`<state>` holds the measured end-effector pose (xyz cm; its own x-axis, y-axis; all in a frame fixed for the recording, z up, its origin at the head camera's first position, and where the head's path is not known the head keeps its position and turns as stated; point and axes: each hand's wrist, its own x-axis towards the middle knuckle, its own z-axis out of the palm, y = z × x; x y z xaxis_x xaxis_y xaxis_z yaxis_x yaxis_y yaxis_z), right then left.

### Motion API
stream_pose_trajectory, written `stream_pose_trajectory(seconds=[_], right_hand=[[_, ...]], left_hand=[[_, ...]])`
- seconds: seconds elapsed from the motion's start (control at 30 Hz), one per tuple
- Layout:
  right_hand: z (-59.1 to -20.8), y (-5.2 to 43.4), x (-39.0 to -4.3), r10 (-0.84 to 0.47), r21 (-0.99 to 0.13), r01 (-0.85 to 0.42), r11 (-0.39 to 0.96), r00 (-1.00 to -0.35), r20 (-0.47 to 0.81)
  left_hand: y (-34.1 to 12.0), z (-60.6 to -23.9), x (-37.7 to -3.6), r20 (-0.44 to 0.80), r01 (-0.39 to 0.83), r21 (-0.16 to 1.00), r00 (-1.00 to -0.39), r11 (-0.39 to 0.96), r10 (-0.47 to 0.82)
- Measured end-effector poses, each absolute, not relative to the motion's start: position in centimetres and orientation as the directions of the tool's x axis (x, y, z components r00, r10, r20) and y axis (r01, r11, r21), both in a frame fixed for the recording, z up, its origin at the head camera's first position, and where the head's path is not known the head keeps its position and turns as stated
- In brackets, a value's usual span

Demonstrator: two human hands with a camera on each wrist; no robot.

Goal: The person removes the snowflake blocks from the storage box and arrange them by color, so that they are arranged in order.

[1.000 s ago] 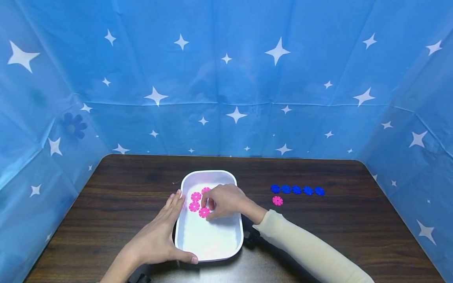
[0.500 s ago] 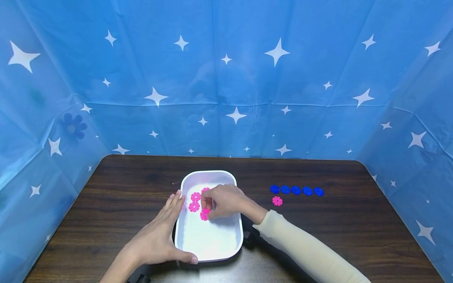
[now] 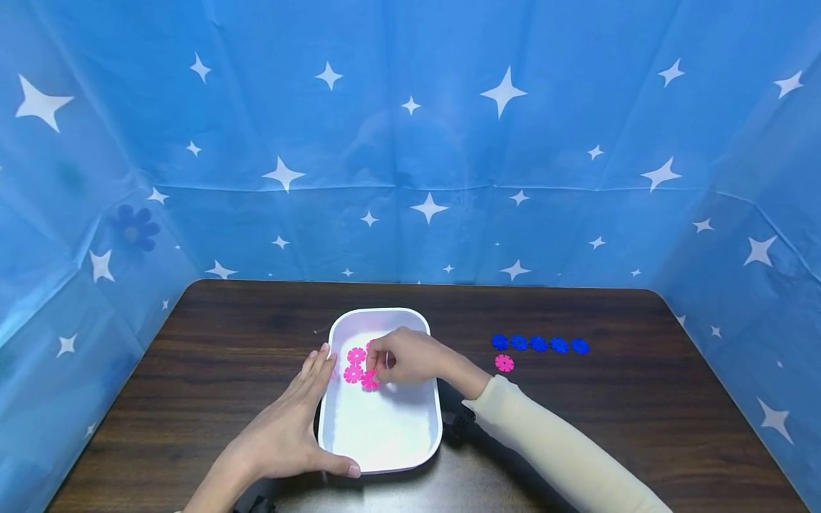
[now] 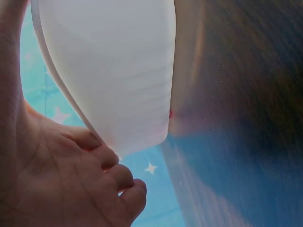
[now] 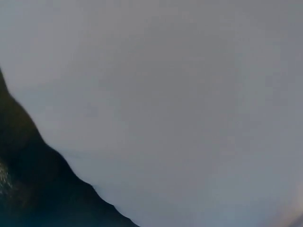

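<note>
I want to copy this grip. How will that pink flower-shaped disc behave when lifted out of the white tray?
The pink disc looks thin and flat, so probably light and stiff. The right hand pinches it at the edge; its notched rim likely helps the grip. Lying flat in the white tray, it seems unlikely to roll.

In the right wrist view almost nothing can be told apart: the picture is filled by a blurred pale surface, with a dark patch at the lower left. In the head view one pink flower piece (image 3: 370, 381) is partly covered by the right hand (image 3: 410, 356), and another behind it is almost fully hidden. The left hand (image 4: 61, 184) is cut off by the picture's edge in the left wrist view, where the white tray (image 4: 113, 71) is seen blurred.
</note>
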<state>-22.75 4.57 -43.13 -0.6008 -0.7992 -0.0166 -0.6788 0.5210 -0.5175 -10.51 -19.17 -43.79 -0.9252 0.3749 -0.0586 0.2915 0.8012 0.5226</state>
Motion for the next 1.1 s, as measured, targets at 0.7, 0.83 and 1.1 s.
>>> stream_pose_trajectory(seconds=[0.7,0.83,1.1], right_hand=[[-40.8,7.6,-21.8,-0.720,-0.694,-0.580,0.426,-0.682,0.127],[-40.5,8.2,-21.5,-0.692,-0.709,-0.550,0.441,-0.712,0.122],[-40.4,9.5,-20.9,-0.635,-0.728,-0.505,0.463,-0.762,0.124]], left_hand=[[-19.0,-43.7,-10.7,-0.080,0.285,0.520,-0.922,0.806,0.378],[-19.1,-43.6,-10.7,-0.080,0.283,0.522,-0.923,0.805,0.376],[-19.0,-43.6,-10.7,-0.089,0.272,0.535,-0.923,0.800,0.373]])
